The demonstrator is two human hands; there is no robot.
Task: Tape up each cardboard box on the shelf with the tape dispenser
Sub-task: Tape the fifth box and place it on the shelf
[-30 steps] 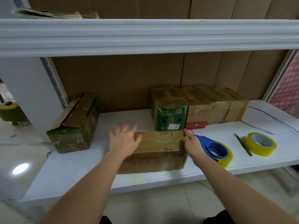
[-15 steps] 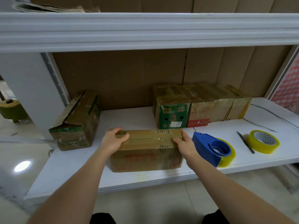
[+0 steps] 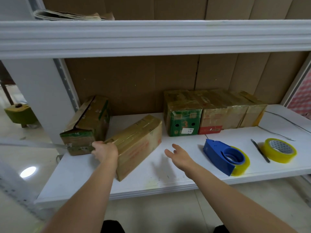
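Note:
A taped brown cardboard box [image 3: 138, 145] lies turned at an angle on the white shelf [image 3: 168, 180]. My left hand [image 3: 105, 151] grips its near left corner. My right hand [image 3: 179, 156] hovers open to the right of the box, touching nothing. The blue tape dispenser [image 3: 223, 156] with its yellowish roll stands on the shelf right of that hand. An untaped box [image 3: 85, 125] with a gaping top flap sits at the left, just behind my left hand. A row of taped boxes [image 3: 210, 111] lines the back wall.
A loose yellow tape roll [image 3: 279, 150] and a dark pen [image 3: 260, 150] lie at the right of the shelf. A thin cable [image 3: 286, 121] runs along the right side. The upper shelf [image 3: 151, 37] overhangs closely, with folded papers [image 3: 67, 15] on it.
The front box has swung round from lying across the shelf to pointing diagonally backward. My right hand has let go of it and opened; my left hand has shifted to its near corner.

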